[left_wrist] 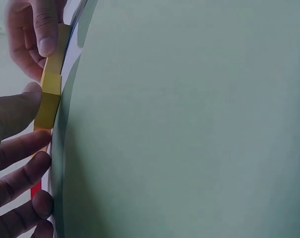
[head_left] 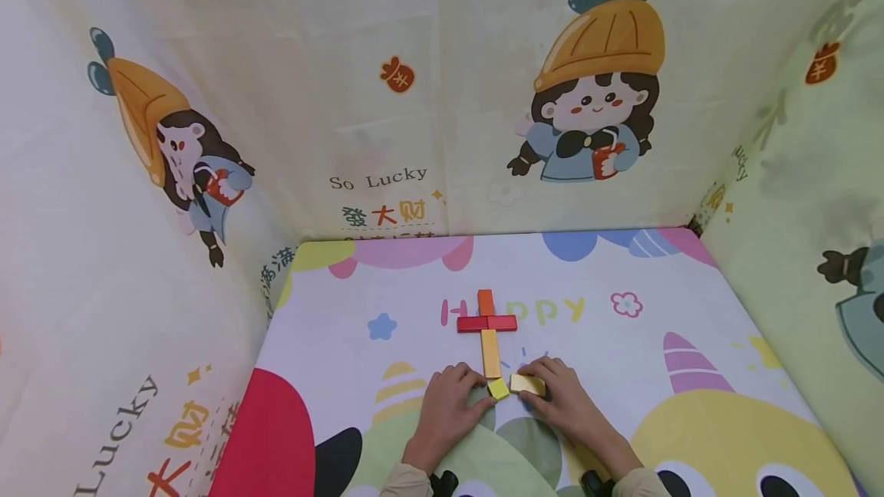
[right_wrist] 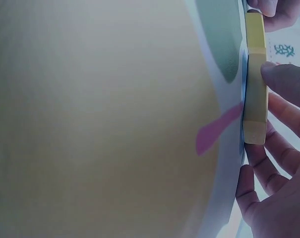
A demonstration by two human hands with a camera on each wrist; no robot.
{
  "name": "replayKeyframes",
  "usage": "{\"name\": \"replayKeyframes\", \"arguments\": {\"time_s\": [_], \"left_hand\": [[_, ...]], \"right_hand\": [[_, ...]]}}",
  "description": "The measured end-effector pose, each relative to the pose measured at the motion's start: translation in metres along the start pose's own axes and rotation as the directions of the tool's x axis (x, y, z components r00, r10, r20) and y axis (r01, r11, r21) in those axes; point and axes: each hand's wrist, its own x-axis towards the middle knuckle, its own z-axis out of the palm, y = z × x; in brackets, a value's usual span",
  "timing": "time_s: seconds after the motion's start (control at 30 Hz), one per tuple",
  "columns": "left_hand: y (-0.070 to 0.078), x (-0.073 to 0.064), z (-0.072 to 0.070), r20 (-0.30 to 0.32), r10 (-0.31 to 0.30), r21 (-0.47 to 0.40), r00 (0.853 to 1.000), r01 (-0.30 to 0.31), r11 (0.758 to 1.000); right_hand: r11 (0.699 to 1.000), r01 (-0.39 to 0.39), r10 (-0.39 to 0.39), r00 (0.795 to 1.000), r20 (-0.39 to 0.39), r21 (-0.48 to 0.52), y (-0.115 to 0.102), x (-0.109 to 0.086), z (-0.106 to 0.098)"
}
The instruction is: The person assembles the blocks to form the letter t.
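Observation:
My left hand (head_left: pixel 452 406) pinches a small yellow cube (head_left: pixel 498 388) between thumb and index finger; the other fingers are bent on the mat. To its right, my right hand (head_left: pixel 568 401) grips a pale wooden block (head_left: pixel 527 383), thumb on the near side and fingers on the far side. In the right wrist view the pale block (right_wrist: pixel 255 89) lies nearly in line with the yellow cube (right_wrist: pixel 255 32). Just beyond the cube lies a light orange block (head_left: pixel 490 354), lengthwise away from me. Two red blocks (head_left: pixel 473 324) form a crossbar at its far end, with an orange block (head_left: pixel 486 302) beyond.
A white mat (head_left: pixel 421 282) with colourful cartoon prints covers the table. Printed cloth walls (head_left: pixel 476 121) rise behind it and at both sides. The blocks partly cover the mat's printed letters (head_left: pixel 552 311).

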Motion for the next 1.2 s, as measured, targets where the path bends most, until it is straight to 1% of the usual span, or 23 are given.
{"name": "replayKeyframes", "arguments": {"time_s": [0.1, 0.2, 0.33, 0.47, 0.63, 0.87, 1.0, 1.2], "left_hand": [[0.001, 0.0, 0.0, 0.012, -0.009, -0.001, 1.0, 0.009, 1.0], [0.001, 0.0, 0.001, 0.011, -0.017, -0.002, 1.0, 0.017, 1.0], [0.0, -0.001, 0.005, -0.02, -0.015, 0.012, 1.0, 0.015, 1.0], [0.0, -0.001, 0.008, -0.036, -0.011, 0.027, 0.999, 0.012, 1.0], [0.001, -0.002, 0.009, -0.028, -0.022, 0.022, 0.999, 0.023, 0.999], [0.004, -0.001, 0.009, -0.005, -0.033, 0.025, 0.999, 0.033, 0.999], [0.005, 0.0, 0.009, 0.004, -0.041, 0.029, 0.999, 0.041, 0.999], [0.006, 0.0, 0.01, -0.021, -0.033, 0.048, 0.999, 0.034, 0.998]], "right_hand": [[1.0, 0.004, -0.004, 1.0, 0.001, -0.002, 0.0, 0.001, 0.0], [1.0, 0.002, -0.002, 1.0, 0.006, -0.001, 0.001, 0.001, 0.0], [1.0, 0.004, -0.004, 1.0, 0.011, 0.006, 0.0, 0.001, -0.001], [1.0, 0.014, -0.014, 1.0, 0.009, 0.019, 0.0, 0.001, -0.001], [1.0, 0.008, -0.008, 1.0, 0.013, 0.02, 0.001, 0.001, -0.002], [0.999, -0.027, 0.026, 0.999, 0.039, 0.02, 0.002, 0.002, -0.006], [1.0, -0.023, 0.022, 0.999, 0.047, 0.008, 0.003, 0.002, -0.007], [1.0, -0.01, 0.01, 0.999, 0.05, 0.006, 0.003, 0.003, -0.008]]}}
